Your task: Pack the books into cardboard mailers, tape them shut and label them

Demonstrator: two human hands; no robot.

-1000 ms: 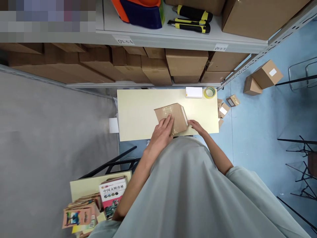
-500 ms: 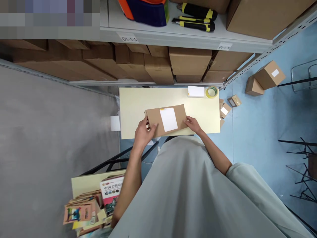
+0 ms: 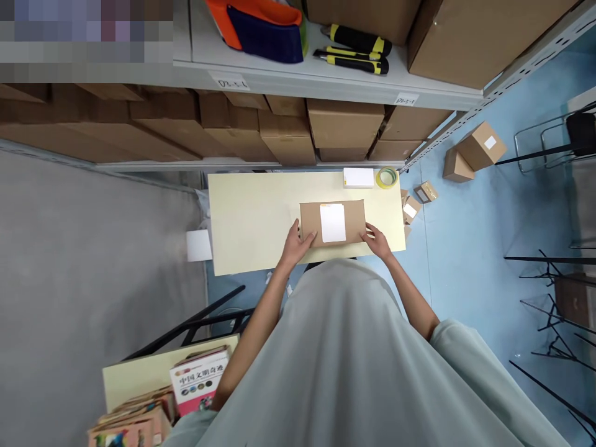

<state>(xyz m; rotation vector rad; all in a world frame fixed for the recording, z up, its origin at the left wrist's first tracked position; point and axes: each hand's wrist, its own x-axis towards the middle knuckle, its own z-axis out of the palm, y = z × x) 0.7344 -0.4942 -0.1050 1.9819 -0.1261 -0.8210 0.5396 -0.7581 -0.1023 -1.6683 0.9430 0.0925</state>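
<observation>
A flat brown cardboard box [image 3: 310, 216] with a white label [image 3: 332, 223] on its top face is between my two hands, over the front part of a pale yellow table [image 3: 251, 230]. My left hand [image 3: 297, 245] grips its left end, thumb on top and fingers round the side. At the right end my right hand [image 3: 376, 241] closes on the lower corner. Whether the box rests on the table or hangs just above it, I cannot tell. Near the table's back edge lie a small white box [image 3: 358, 178] and a roll of yellow tape [image 3: 386, 178].
Shelves with cardboard boxes [image 3: 344, 121] stand behind the table; utility knives [image 3: 356, 59] and an orange-and-blue dustpan-like item [image 3: 265, 34] lie on the upper shelf. Books [image 3: 198, 379] are stacked on a lower-left table. Parcels [image 3: 482, 146] and folding frames [image 3: 554, 310] occupy the floor at right.
Both hands have moved right with the cardboard box, which was tilted and now lies nearly straight. The camera view has shifted, so the shelf and table appear displaced.
</observation>
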